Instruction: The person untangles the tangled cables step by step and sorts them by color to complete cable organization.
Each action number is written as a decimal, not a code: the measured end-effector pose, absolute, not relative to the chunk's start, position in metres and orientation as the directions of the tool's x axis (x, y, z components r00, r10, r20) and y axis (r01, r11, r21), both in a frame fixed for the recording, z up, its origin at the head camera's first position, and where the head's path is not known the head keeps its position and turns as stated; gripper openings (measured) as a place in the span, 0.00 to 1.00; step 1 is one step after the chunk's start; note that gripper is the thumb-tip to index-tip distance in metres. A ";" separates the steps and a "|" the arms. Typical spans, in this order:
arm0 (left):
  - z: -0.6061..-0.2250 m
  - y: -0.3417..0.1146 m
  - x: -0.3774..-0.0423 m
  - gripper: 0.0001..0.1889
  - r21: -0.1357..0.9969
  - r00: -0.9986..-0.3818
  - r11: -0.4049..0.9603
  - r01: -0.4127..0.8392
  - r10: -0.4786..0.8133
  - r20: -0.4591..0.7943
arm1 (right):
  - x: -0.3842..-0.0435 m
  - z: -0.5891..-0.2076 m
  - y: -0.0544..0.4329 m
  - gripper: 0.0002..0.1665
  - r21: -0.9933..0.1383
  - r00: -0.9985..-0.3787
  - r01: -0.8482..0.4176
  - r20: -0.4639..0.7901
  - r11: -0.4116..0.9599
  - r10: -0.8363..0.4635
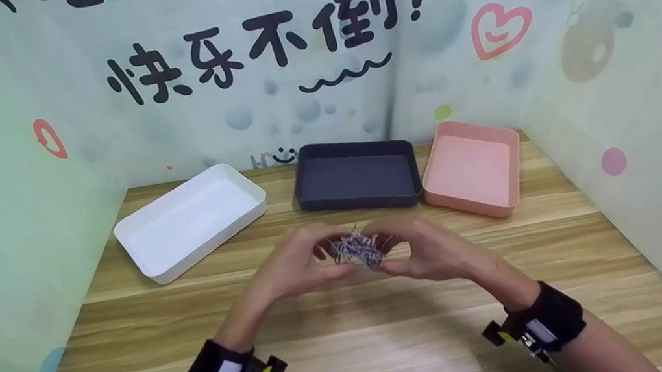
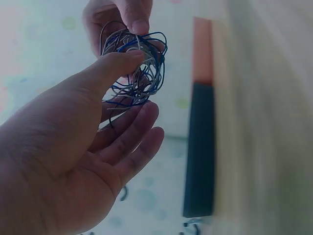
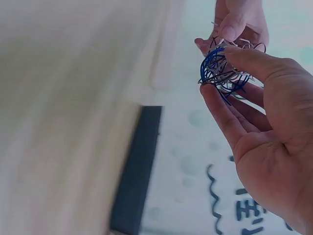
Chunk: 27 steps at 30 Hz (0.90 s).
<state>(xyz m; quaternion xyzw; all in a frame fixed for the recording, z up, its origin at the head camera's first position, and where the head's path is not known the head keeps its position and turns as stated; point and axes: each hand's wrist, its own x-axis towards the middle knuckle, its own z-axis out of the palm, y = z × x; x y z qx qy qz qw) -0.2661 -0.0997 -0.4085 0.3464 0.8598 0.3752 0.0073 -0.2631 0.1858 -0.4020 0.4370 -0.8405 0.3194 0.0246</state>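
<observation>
A tangled bundle of thin wires (image 1: pixel 359 250), blue, grey and dark, is held up over the table between both hands. My left hand (image 1: pixel 300 263) grips its left side, thumb in front and fingers behind. On the other side my right hand (image 1: pixel 435 246) pinches it the same way. Seen in the left wrist view, the wires (image 2: pixel 151 73) form a loose ball with loops sticking out. In the right wrist view blue strands (image 3: pixel 211 66) bunch near the fingertips. How the strands run inside the bundle is hidden.
A white tray (image 1: pixel 198 265) lies at the back left of the wooden table (image 1: pixel 356 353). Behind the hands is a dark tray (image 1: pixel 360 203), with a pink tray (image 1: pixel 469 208) touching or nearly touching its right side. Printed curtain walls (image 1: pixel 267 110) enclose the table's back and sides.
</observation>
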 end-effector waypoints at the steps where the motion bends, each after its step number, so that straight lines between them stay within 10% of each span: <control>1: -0.402 -0.100 -0.268 0.27 0.654 -0.761 0.471 0.591 0.596 0.258 | -0.264 -0.396 0.186 0.28 -0.513 -0.618 -0.753 0.339 0.411 -0.709; 14: -0.366 -0.094 -0.287 0.54 0.867 -0.806 0.050 0.496 0.398 0.438 | -0.276 -0.348 0.176 0.30 -0.430 -0.555 -0.832 0.632 0.350 -0.541; 27: -0.363 -0.066 -0.284 0.50 0.877 -0.804 -0.289 0.383 0.363 0.471 | -0.275 -0.346 0.151 0.30 -0.236 -0.431 -0.868 0.794 0.436 -0.429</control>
